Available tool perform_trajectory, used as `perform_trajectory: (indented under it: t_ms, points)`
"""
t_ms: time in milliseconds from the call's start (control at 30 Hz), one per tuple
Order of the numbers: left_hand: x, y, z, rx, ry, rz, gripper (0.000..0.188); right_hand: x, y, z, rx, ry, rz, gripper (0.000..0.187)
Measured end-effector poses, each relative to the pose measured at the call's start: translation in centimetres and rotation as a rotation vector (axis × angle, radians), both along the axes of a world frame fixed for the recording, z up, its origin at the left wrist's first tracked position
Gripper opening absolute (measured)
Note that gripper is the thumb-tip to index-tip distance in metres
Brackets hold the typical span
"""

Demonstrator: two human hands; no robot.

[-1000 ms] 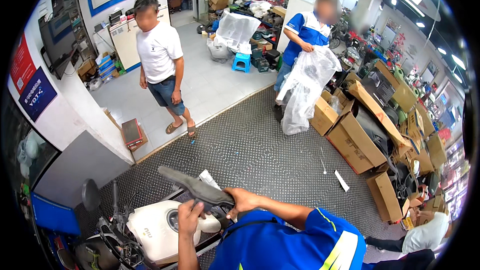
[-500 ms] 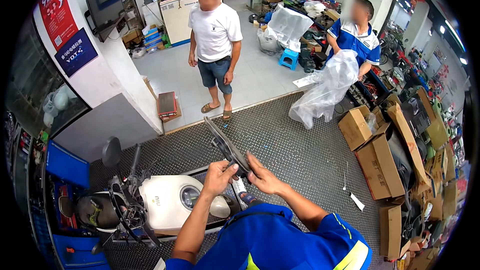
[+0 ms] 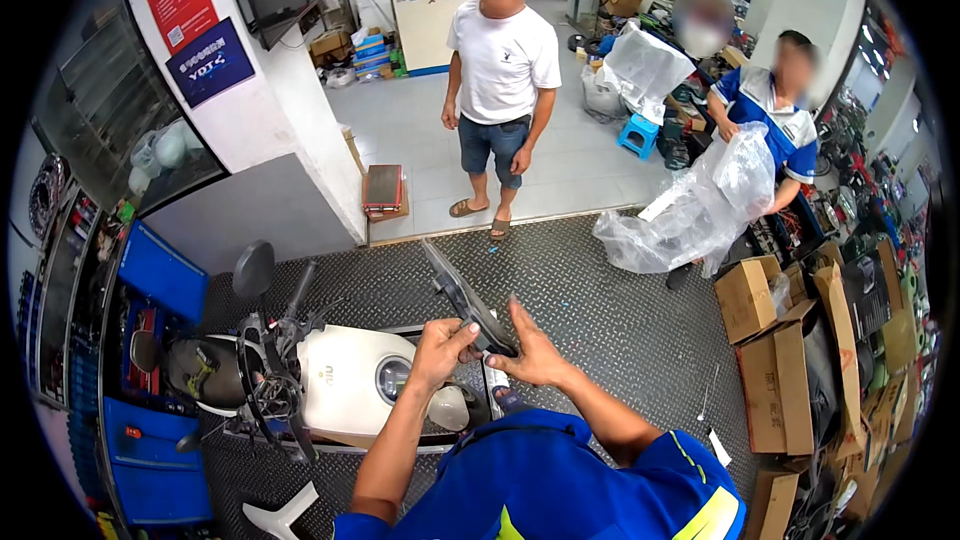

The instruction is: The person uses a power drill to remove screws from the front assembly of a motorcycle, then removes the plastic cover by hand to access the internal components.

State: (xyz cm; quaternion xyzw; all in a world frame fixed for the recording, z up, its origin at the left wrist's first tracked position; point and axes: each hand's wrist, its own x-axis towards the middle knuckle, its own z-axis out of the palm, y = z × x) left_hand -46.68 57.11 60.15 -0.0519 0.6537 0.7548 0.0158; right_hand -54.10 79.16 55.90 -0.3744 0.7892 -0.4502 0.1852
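A long dark plastic panel, apparently a vehicle trim piece, is held up at a slant in front of my chest. My left hand is closed on its left edge near the lower end, the thumb pressing on it. Against the lower right side of the panel rests my right hand, its fingers stretched out and thumb apart. Below and left of my hands stands a partly stripped white scooter, with handlebars, mirrors and wiring showing. Its round headlight is beside my left forearm.
A person in a white shirt stands ahead, facing me. At the right, a co-worker in blue holds a clear plastic sheet. Cardboard boxes line the right side. A loose white panel lies on the floor at lower left.
My view has swung left, so the surroundings sit further right. My right hand has shifted lower along the panel, its thumb spreading away. The co-worker has lifted the plastic sheet, spreading it out.
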Motion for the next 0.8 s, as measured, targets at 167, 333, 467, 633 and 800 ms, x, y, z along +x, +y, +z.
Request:
perform_trajectory:
  t_ms: [167,333,467,633,800]
  points:
    - [0.8,0.0,0.3,0.055,-0.042,0.022,0.032,0.2,-0.4,-1.1,-0.013,-0.184,0.061,0.135]
    - [2.1,-0.9,-1.3,0.079,-0.069,0.044,0.030,0.5,-1.0,-0.4,0.026,-0.393,0.034,0.138]
    - [2.8,-1.5,-1.7,0.097,-0.084,0.078,0.031,1.3,-1.3,-1.0,0.096,-0.200,0.065,0.138]
    - [3.8,-2.1,-1.7,0.139,-0.130,0.107,0.032,1.5,-1.6,0.3,0.142,-0.331,0.068,0.136]
    - [4.6,-2.5,-2.5,0.184,-0.095,0.120,0.035,1.8,-1.7,-0.6,0.082,-0.253,0.046,0.133]
